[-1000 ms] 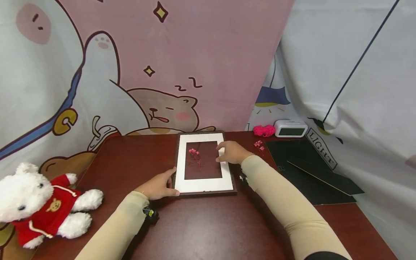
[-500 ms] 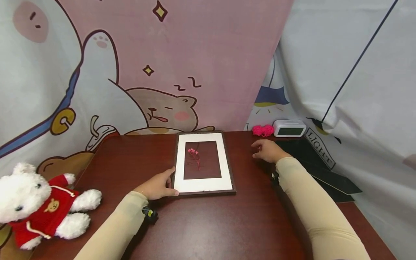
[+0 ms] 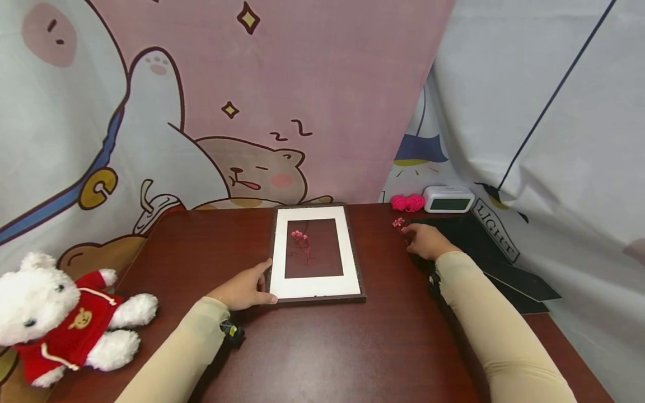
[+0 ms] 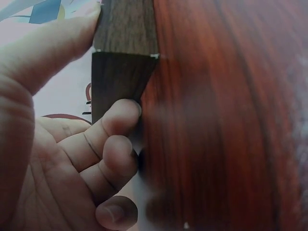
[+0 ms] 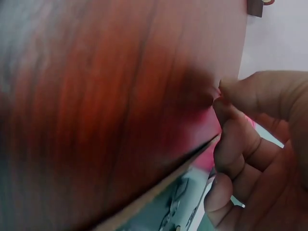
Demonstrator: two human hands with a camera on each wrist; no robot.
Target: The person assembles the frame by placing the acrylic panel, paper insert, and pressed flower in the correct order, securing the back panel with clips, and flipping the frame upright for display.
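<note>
A dark wooden picture frame (image 3: 322, 300) with a white mat (image 3: 312, 288) lies flat on the table. Inside the mat's window is a pink dried flower sprig (image 3: 299, 235). My left hand (image 3: 245, 289) holds the frame's near left corner, thumb at the front edge and fingers along the side; the left wrist view has the corner (image 4: 124, 54) close up. At the right, my right hand (image 3: 429, 241) pinches a second pink sprig (image 3: 398, 223) by its lower end. Thumb and index finger (image 5: 255, 94) meet in the right wrist view, covering most of the stem.
Black boards (image 3: 519, 274) lie right of my right hand, partly behind its sleeve. A white digital clock (image 3: 448, 200) and a bright pink bundle (image 3: 407, 202) stand at the back. A white teddy bear (image 3: 85, 319) in red sits at the left edge.
My right hand has left the frame, moved right to the loose sprig and taken hold of it. The left hand has stayed at the frame's corner.
</note>
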